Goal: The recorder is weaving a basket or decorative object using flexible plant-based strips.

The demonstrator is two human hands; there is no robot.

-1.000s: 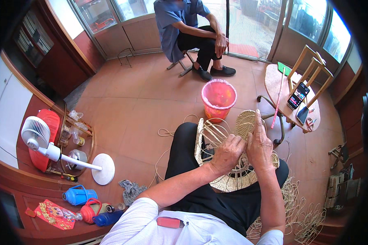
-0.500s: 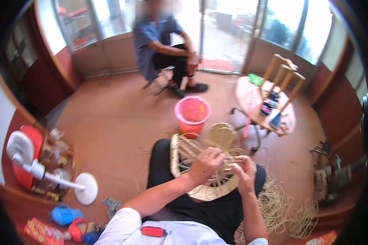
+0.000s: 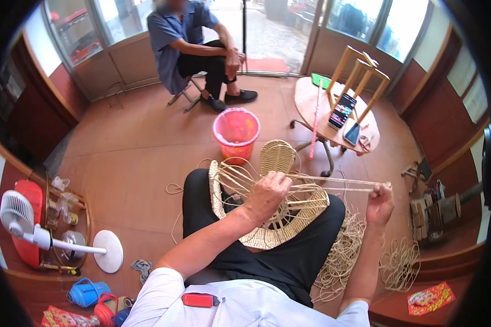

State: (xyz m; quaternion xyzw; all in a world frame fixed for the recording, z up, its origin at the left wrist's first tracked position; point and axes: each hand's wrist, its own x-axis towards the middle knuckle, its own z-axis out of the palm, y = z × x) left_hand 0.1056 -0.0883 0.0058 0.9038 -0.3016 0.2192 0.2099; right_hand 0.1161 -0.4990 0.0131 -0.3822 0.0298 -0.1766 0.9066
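Note:
A half-woven straw-coloured piece [image 3: 289, 231] lies across my lap, with a thick U-shaped rim, spokes in its middle and an oval woven panel [image 3: 277, 157] at its far end. My left hand [image 3: 268, 195] is closed over the middle of the weave, pinching the cords there. Out to the right, my right hand [image 3: 380, 204] has its fingers closed on a pale straw cord [image 3: 338, 184]. Two lengths of that cord run taut between the hands. Loose strands loop over the left part of the rim. My left hand hides part of the centre.
Loose cord [image 3: 341, 256] piles beside my right leg, with another coil [image 3: 401, 264] farther right. A pink bucket [image 3: 236, 155] stands just beyond my knees. A seated person [image 3: 188, 49] faces me. A low table [image 3: 305, 103] holds phones and a wooden frame; a white fan [image 3: 108, 250] stands left.
My right hand has moved away to the right from the weave, drawing the cord out straight. My left hand stays on the weave. The whole view has shifted.

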